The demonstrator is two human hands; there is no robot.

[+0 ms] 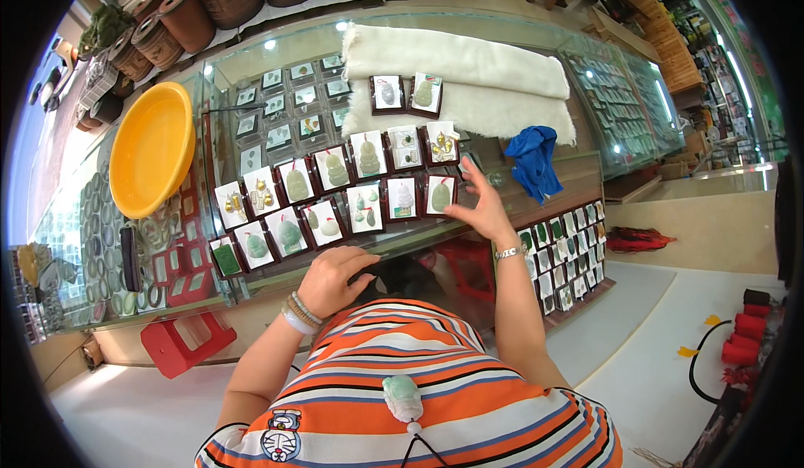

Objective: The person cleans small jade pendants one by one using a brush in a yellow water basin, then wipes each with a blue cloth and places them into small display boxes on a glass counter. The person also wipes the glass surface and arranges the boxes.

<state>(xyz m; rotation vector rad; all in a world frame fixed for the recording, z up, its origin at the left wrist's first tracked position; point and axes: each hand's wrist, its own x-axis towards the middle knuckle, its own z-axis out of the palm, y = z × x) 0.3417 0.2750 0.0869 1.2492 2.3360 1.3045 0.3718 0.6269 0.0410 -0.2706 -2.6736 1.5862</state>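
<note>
My right hand (487, 207) is spread at the right end of two rows of small dark-framed boxes on a glass counter. Its thumb tip meets or nearly meets the edge of a box with a green carved pendant (441, 196); contact is unclear. Just above that box sits another with gold-coloured pieces (443, 144). My left hand (336, 276) hangs with bent fingers at the counter's front edge, below a box with pale pendants (323, 223). Nothing shows in its grasp. Other boxes hold green carvings, such as a Buddha-shaped pendant (367, 155).
A cream cloth (452, 59) lies across the counter's back, two boxed pendants (407, 95) on it. A blue cloth (534, 160) rests at right, above a tray of small pendants (565, 260). At left stands a yellow basin (152, 150); a red stool (185, 342) is below.
</note>
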